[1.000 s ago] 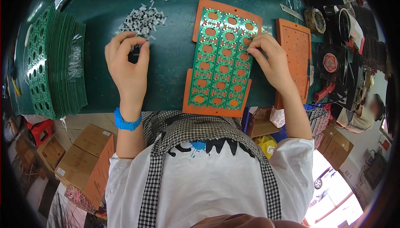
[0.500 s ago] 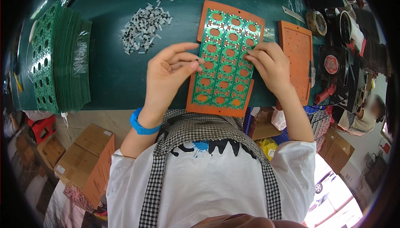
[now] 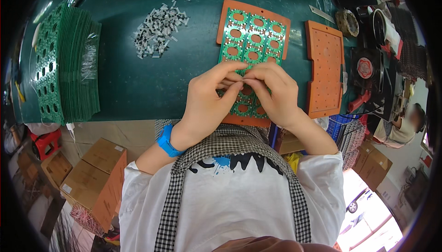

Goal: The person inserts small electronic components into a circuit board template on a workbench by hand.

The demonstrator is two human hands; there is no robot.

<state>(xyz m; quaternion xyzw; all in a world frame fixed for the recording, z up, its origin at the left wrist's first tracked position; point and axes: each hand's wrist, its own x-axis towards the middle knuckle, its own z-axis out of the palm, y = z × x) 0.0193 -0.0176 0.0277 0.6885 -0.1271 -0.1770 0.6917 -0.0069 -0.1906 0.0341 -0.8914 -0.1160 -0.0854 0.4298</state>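
A green circuit board panel (image 3: 255,37) with rows of oval holes lies on an orange fixture plate (image 3: 275,17) in front of me. Over the middle of the panel my two hands meet at the fingertips. My left hand (image 3: 214,93) is closed in a pinch, and my right hand (image 3: 272,90) pinches against it from the other side. Whatever lies between the fingertips is too small or hidden to make out. My hands cover part of the panel's lower half.
A pile of small clear-and-black parts (image 3: 161,28) lies left of the panel. Farther left stands a tall stack of green boards (image 3: 76,63). A second orange plate (image 3: 326,67) lies to the right, near a tape roll (image 3: 347,22) and a metal ruler (image 3: 321,13). A person (image 3: 398,130) sits far right.
Both hands have moved inward from the panel's left and right edges. Their fingertips now meet above its middle.
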